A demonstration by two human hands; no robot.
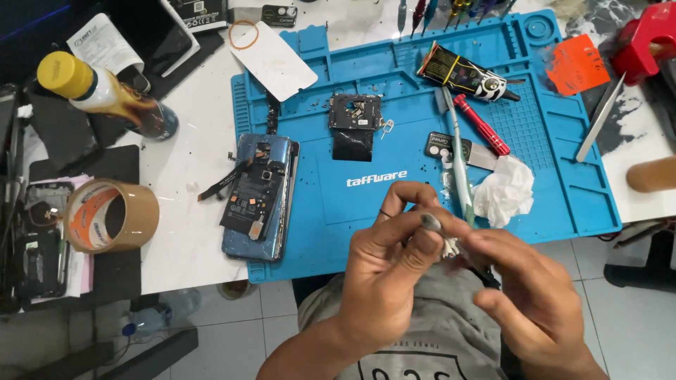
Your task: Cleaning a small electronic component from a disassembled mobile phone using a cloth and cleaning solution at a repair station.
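Observation:
My left hand (391, 257) and my right hand (524, 285) meet in front of my chest, just below the near edge of the blue work mat (563, 183). Between their fingertips they pinch a small pale part (451, 246); its shape is too hidden to tell. A toothbrush (459, 162) rises from between the hands over the mat; which hand grips its handle is hidden. An opened phone (257, 193) with its battery exposed lies on the mat's left edge. A dark circuit board (354, 112) lies at the mat's middle.
A crumpled white tissue (503, 190), a red screwdriver (481, 124) and a glue tube (465, 72) lie on the mat's right half. A roll of brown tape (113, 214) and a yellow-capped bottle (102, 95) sit on the white table to the left. A red tool (644, 39) stands at far right.

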